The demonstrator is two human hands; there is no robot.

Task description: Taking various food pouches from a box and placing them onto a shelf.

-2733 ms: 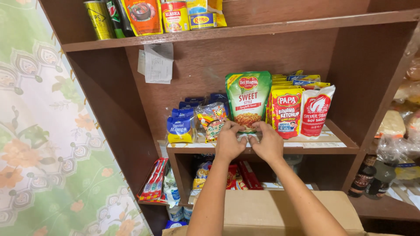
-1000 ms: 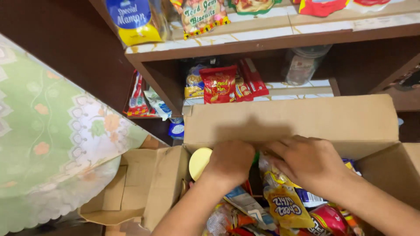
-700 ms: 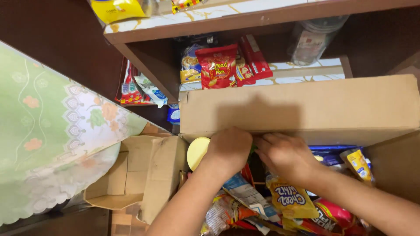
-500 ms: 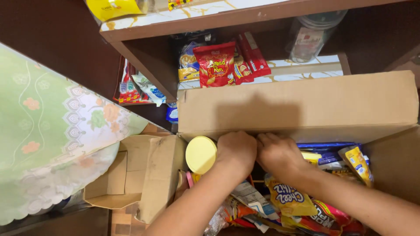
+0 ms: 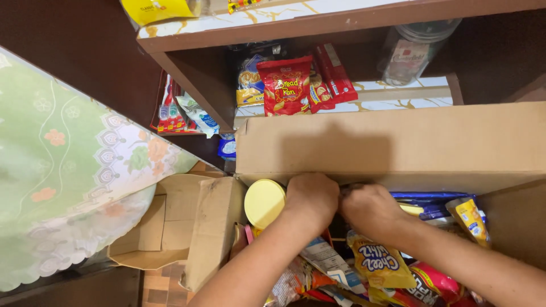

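Both my hands are down inside an open cardboard box (image 5: 398, 145) full of snack packets. My left hand (image 5: 311, 196) has its fingers curled under the box's far flap, right beside a round yellow lid (image 5: 264, 203). My right hand (image 5: 372, 211) is next to it, almost touching it, fingers bent downward over a yellow snack packet (image 5: 381, 264). Blue packets (image 5: 432, 202) lie just right of my right hand. Whatever the fingers grip is hidden under the hands and the flap.
A wooden shelf unit (image 5: 341, 20) stands behind the box; its lower shelf holds a red snack packet (image 5: 286, 85) and a glass jar (image 5: 412, 48). A green floral cloth (image 5: 68, 170) hangs at left above a smaller open cardboard box (image 5: 165, 227).
My hands left the packets on the upper shelf and came down into the box. Over the last second they drew closer together against the box's far wall.
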